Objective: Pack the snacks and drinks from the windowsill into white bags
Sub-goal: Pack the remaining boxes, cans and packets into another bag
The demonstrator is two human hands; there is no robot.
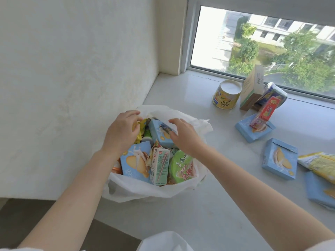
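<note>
Nearest item: white fabric (163, 241) at the bottom edge of my view, just below the sill; I cannot tell what it is.
White bag (150, 192): stands open on the windowsill (226, 205) near the wall corner, filled to the rim.
Bag contents: blue biscuit box (135, 164) at front left, drink carton (159, 168) upright beside it, green noodle pack (181, 166) to its right, second blue box (160, 133) on top toward the back, yellow packet (140, 130) at back left.
Left hand (121, 132): I see it over the bag's back left, fingers curled down onto the yellow packet; a firm grip I cannot tell.
Right hand (184, 136): fingers spread and loosely bent, thumb touching the top blue box, fingertips over its far edge.
Unpacked, far sill: yellow cup (226, 96) by the window, tan box (252, 89) leaning beside it, red box (263, 113) propped on a blue box (253, 130).
Unpacked, right sill: another blue box (280, 158) lying flat, yellow bag (319, 165) just beside it, overlapping a further blue box (319, 194) at the edge of view.
</note>
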